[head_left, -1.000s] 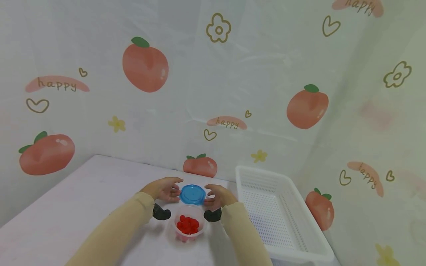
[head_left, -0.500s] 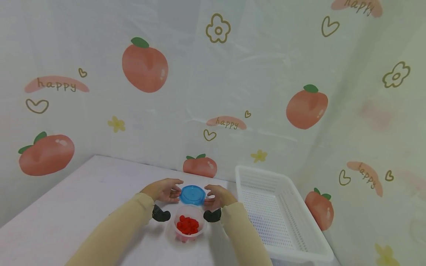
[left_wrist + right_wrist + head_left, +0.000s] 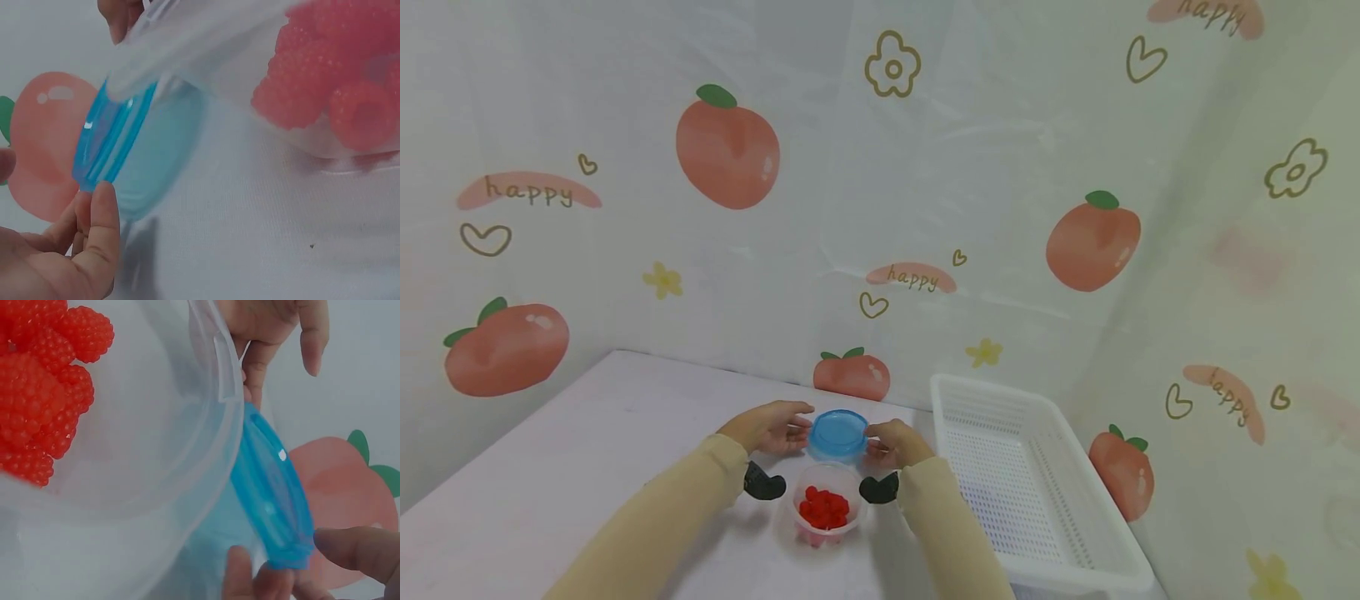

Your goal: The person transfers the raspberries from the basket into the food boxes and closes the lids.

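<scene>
A round translucent blue lid is raised between my two hands, just beyond a clear plastic tub of red raspberries. Both wrist views show the lid edge-on, with a pale blue patch on the surface below it. My left hand touches the lid's left side with its fingertips, the thumb standing apart. On the opposite side, my right hand pinches the rim between thumb and fingers. The tub stands uncovered, nearer to me than the lid.
To the right stands a large white perforated plastic basket, close beside my right forearm. The white tabletop stretches to the left. Behind it hangs a white cloth printed with peaches. Dark pieces sit at both wrists.
The blue lid has risen from near the tabletop and shifted slightly right, its face looking paler. My right thumb has come onto its rim. Tub and basket have stayed put.
</scene>
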The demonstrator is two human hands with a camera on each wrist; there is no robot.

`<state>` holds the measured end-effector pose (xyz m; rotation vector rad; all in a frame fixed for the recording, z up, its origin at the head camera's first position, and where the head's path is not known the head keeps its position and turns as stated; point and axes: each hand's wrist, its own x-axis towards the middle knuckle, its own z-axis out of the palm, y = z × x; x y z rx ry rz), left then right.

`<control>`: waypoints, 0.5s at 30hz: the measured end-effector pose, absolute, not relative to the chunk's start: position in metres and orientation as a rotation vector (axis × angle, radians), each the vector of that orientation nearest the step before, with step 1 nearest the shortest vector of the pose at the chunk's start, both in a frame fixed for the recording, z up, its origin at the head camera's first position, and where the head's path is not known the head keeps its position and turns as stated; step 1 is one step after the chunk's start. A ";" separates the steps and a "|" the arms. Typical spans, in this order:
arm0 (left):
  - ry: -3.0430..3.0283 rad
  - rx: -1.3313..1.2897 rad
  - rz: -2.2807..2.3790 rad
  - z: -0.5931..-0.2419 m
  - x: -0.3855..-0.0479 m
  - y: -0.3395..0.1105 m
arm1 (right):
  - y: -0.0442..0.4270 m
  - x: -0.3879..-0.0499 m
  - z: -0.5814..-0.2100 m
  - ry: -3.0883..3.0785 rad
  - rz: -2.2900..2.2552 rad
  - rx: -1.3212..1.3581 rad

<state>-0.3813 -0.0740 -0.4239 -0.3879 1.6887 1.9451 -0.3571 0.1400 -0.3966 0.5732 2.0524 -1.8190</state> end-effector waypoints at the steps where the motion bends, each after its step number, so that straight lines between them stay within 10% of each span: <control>1: 1.691 -0.385 1.948 -0.423 -0.381 -0.073 | 0.140 -0.357 -0.397 2.074 -1.805 0.556; 15: 1.740 -0.330 1.966 -0.408 -0.376 -0.066 | 0.142 -0.362 -0.395 1.951 -1.962 0.505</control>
